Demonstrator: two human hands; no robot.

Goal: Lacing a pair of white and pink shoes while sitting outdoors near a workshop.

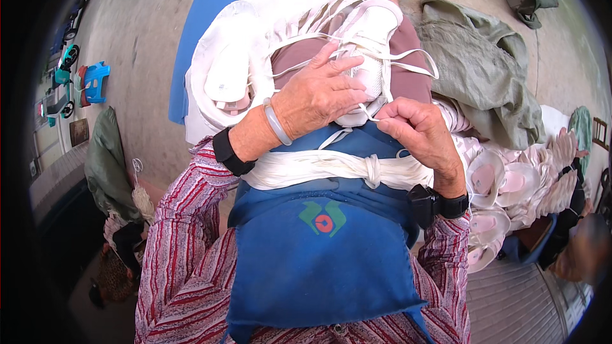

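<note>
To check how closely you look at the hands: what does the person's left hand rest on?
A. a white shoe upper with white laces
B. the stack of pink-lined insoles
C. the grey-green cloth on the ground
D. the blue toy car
A: the left hand lies spread over the white shoe upper on the lap, while the right hand pinches a white lace beside it.

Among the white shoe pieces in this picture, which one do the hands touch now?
The white shoe upper on the lap: left hand rests on it, right hand pinches its lace. The pink-lined pieces lie untouched.
</note>
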